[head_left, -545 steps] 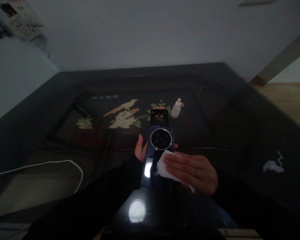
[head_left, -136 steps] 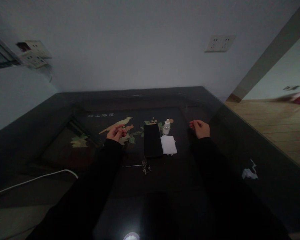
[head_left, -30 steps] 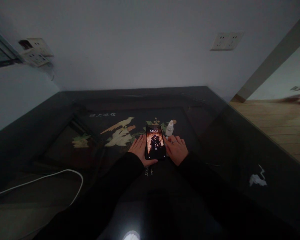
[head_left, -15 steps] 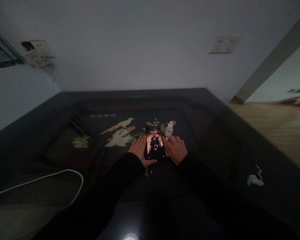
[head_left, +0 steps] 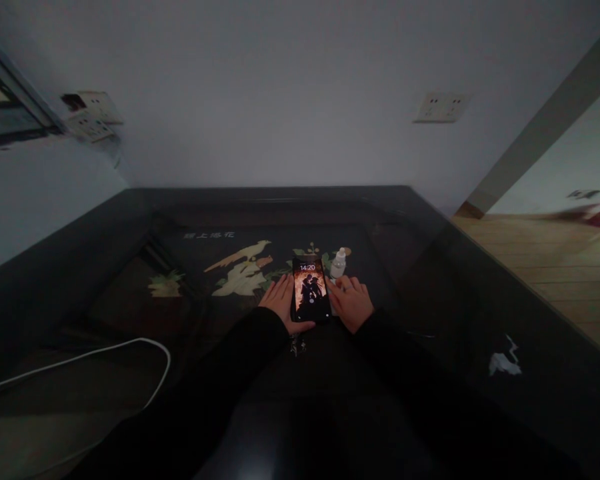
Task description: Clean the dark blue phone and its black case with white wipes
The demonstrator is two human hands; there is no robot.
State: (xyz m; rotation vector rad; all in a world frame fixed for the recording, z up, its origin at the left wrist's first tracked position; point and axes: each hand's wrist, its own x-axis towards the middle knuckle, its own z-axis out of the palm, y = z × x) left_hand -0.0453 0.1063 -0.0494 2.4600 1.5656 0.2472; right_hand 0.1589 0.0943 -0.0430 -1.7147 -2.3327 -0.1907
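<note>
A smartphone [head_left: 311, 300] lies on the dark table, its lit screen showing 14:20 above a picture of two figures. Along its left edge my left hand [head_left: 280, 301] rests with fingers stretched out, the thumb reaching along the bottom edge. My right hand [head_left: 351, 303] is at the phone's right edge, its fingers bent and drawn together. A bit of something pale shows under that hand, too covered to name. Just beyond the right hand stands a small white dropper-type bottle [head_left: 339, 263], upright.
The glossy table [head_left: 260, 195] carries a bird-and-flower picture and meets the wall at the back. A white cable [head_left: 95, 351] curves at the left. A crumpled white scrap [head_left: 505, 363] lies at the right. Wall sockets [head_left: 441, 107] are above, and wooden floor [head_left: 535, 257] lies beyond the right edge.
The camera view has shifted slightly, so the scene sits a little lower. Both hands keep nearly the same places around the phone.
</note>
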